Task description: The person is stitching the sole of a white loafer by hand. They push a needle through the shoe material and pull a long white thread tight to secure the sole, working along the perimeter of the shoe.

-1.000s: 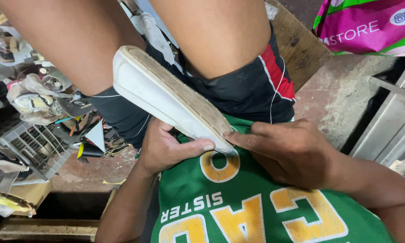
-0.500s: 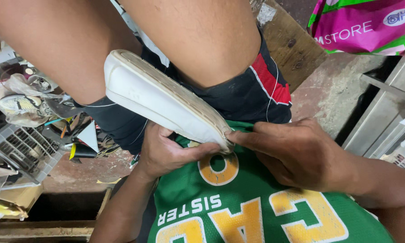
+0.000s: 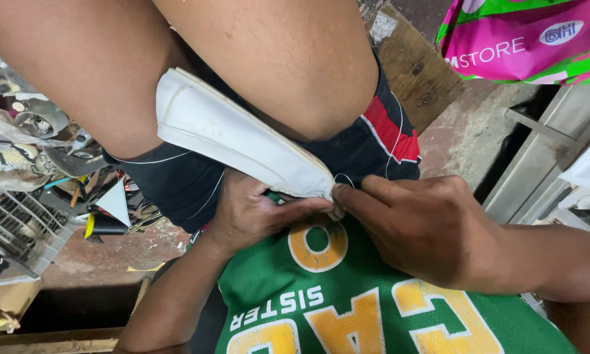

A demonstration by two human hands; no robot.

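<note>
Left hand (image 3: pixel 259 213) grasping the white shoe (image 3: pixel 242 141) from below at its near end; right hand (image 3: pixel 426 226) pinching thread (image 3: pixel 342 177) at the same end.

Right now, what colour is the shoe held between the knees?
White, with a dirty tan sole edge: the shoe shows best in the head view.

Light: I see soft, even daylight from above — bright on the white rubber-edged shoe sole (image 3: pixel 242 141).
Shadows: deep under the legs, dark at lower left.
Glare: mild sheen on the pink-and-green plastic bag (image 3: pixel 524 39).
Focus: I read the centre sharp; the edges stretch — slight wide-angle distortion.
</note>
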